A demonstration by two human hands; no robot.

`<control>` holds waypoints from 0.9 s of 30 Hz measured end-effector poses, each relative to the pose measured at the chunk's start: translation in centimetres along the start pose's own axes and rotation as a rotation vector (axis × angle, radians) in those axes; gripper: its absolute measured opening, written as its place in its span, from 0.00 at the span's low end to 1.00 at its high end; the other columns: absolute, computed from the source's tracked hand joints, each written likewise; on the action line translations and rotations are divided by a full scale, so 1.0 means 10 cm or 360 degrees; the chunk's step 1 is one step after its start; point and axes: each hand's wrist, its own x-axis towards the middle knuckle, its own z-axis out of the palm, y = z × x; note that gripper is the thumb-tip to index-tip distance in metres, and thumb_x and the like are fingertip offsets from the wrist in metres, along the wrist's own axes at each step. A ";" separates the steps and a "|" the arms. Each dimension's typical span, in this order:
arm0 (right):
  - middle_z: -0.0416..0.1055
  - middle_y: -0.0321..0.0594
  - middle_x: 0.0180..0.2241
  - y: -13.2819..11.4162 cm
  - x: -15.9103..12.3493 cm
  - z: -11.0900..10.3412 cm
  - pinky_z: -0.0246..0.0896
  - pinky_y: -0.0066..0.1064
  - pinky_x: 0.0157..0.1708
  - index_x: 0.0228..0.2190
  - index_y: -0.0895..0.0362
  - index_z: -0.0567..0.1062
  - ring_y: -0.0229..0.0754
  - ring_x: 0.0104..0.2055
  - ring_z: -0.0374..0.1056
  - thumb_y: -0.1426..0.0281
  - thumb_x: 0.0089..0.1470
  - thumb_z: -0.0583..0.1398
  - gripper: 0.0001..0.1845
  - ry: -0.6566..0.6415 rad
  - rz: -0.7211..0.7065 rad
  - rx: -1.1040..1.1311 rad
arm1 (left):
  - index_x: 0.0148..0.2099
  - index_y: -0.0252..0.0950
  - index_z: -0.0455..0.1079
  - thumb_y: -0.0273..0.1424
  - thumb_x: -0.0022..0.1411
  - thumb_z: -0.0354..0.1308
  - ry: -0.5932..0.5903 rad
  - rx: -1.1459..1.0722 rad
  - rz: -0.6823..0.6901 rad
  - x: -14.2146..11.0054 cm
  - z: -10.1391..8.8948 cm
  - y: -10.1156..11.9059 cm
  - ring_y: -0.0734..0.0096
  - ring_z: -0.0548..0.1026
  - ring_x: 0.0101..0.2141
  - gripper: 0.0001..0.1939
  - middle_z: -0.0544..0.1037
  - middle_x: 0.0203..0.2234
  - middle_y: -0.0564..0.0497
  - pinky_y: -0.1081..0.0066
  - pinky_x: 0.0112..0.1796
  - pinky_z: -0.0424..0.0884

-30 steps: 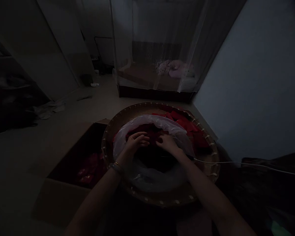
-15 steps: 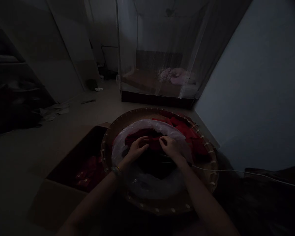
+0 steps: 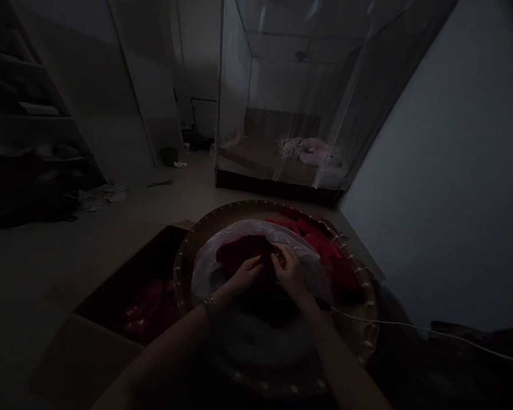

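A large round woven bamboo tray (image 3: 214, 215) stands in front of me. In it lies an opened whitish plastic bag (image 3: 205, 279) with dark red flat pieces (image 3: 239, 253) inside. My left hand (image 3: 243, 276) is over the bag's mouth, its fingers and thumb closed together; what they hold is lost in the dark. Close by on the right, my right hand (image 3: 289, 273) has curled fingers and thumb closed at the red contents, with the held part too dark to name. Brighter red flat pieces (image 3: 320, 239) lie along the tray's far right side.
At the left stands an open cardboard box (image 3: 89, 336) with red packets (image 3: 143, 310) in it. A white cord (image 3: 393, 323) runs right from the tray. Behind are a netted bed (image 3: 256, 151) and a pale wall (image 3: 444, 171) on the right.
The view has tilted up a little, so everything sits lower. My hands have come nearer each other, and the red strip that stretched between them no longer shows clearly.
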 end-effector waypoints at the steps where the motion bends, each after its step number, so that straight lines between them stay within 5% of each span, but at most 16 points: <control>1: 0.69 0.47 0.45 0.03 0.00 0.01 0.63 0.40 0.46 0.47 0.56 0.70 0.47 0.47 0.66 0.67 0.55 0.54 0.18 -0.0003 -0.0047 -0.0071 | 0.38 0.32 0.72 0.38 0.51 0.61 -0.0026 -0.0115 -0.0089 0.00 -0.03 -0.02 0.67 0.72 0.34 0.15 0.77 0.33 0.49 0.68 0.39 0.67; 5: 0.69 0.46 0.45 0.11 -0.02 0.06 0.60 0.44 0.50 0.51 0.55 0.69 0.48 0.49 0.64 0.69 0.55 0.54 0.21 -0.0123 -0.0209 -0.0274 | 0.37 0.32 0.72 0.37 0.46 0.65 -0.0039 -0.0465 -0.0294 0.00 -0.10 -0.10 0.74 0.70 0.27 0.17 0.75 0.29 0.50 0.73 0.32 0.65; 15: 0.70 0.47 0.46 0.11 -0.09 0.10 0.61 0.43 0.50 0.51 0.53 0.70 0.48 0.49 0.64 0.66 0.59 0.51 0.19 -0.0112 -0.0357 -0.0388 | 0.37 0.32 0.71 0.37 0.45 0.66 0.0031 -0.0503 -0.0252 -0.01 -0.08 -0.09 0.74 0.70 0.29 0.18 0.75 0.30 0.51 0.74 0.34 0.64; 27: 0.69 0.42 0.29 -0.01 -0.04 -0.12 0.61 0.38 0.39 0.28 0.56 0.75 0.45 0.36 0.64 0.64 0.57 0.55 0.12 -0.0131 -0.0271 -0.0460 | 0.40 0.33 0.73 0.32 0.53 0.60 -0.0059 0.0181 -0.0023 -0.04 -0.11 -0.03 0.68 0.71 0.35 0.12 0.77 0.35 0.50 0.73 0.38 0.67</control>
